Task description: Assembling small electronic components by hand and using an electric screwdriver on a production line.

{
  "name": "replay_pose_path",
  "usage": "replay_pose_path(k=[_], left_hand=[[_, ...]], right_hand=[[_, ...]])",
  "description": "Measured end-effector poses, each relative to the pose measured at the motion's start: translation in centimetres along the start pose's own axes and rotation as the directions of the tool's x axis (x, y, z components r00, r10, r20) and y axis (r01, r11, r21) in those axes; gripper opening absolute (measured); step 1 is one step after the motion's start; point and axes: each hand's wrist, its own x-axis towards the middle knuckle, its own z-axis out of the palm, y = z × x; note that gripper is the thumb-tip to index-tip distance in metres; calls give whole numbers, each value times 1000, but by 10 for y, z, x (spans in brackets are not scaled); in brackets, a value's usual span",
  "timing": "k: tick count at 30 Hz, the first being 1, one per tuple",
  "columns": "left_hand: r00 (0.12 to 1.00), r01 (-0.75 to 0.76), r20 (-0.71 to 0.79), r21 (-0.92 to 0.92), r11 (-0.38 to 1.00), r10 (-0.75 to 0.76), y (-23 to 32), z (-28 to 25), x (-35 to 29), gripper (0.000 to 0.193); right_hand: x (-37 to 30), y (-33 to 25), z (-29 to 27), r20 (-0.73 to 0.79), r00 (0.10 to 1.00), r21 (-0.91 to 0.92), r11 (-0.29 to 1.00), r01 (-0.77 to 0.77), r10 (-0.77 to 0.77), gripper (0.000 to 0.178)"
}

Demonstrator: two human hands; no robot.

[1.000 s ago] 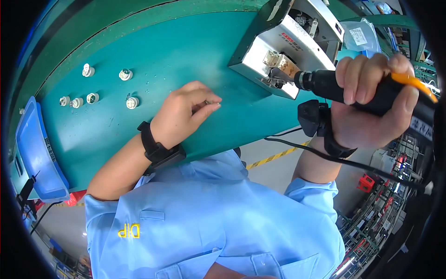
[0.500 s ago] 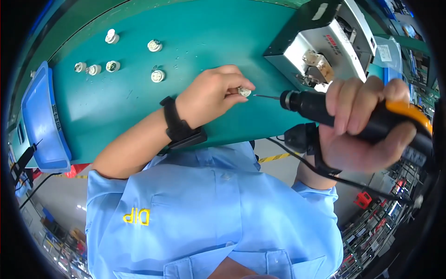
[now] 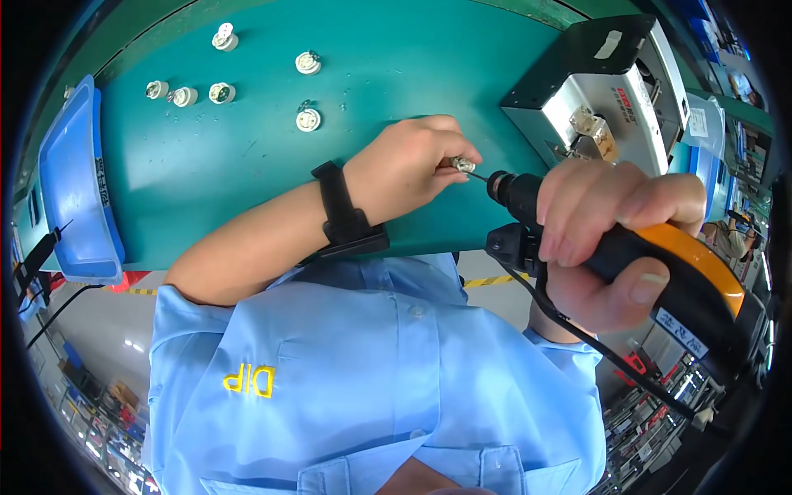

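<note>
My left hand [image 3: 404, 165] pinches a small round white part with metal on its face [image 3: 463, 165] between thumb and fingertips, just above the green mat. My right hand [image 3: 615, 227] is wrapped round a black and orange electric screwdriver [image 3: 691, 262]. Its thin bit points left and meets the face of the pinched part; whether it sits in a screw is too small to tell. Several similar white round parts stand on the mat beyond my left hand, among them one nearer part [image 3: 308, 120] and one at the far left [image 3: 224, 38].
A black and silver machine box [image 3: 569, 99] with a brass-coloured block stands at the right. At the left edge lies a blue tray [image 3: 70, 186], with a thin black-handled tool [image 3: 37, 256] beside it. The screwdriver's black cable [image 3: 610, 355] runs below my right hand.
The screwdriver has come left and down, and its bit, apart from the white part before, now reaches it. The whole view has shifted, so the mat's things appear further right and higher.
</note>
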Motion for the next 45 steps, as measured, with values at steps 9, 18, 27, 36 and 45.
replay_pose_path(k=[9,18,27,36,45], left_hand=[[998,-30,-46,162,986,38,11,-12,0,15],[977,84,-203,644,761,64,19,-149,95,34],[972,-86,198,800,594,-125,42,-172,23,35],[991,125,-27,521,844,-130,42,-111,23,20],[991,95,70,270,958,-118,23,-12,20,15]], right_hand=[[4,-4,26,-390,920,-184,976,-116,35,46],[-3,-61,-9,-423,837,-223,935,274,-346,47],[-29,-75,-25,-509,821,-292,949,117,-258,43],[-17,-102,-40,-445,856,-314,941,124,-262,44],[-8,-67,-56,-442,888,-256,967,15,-131,43]])
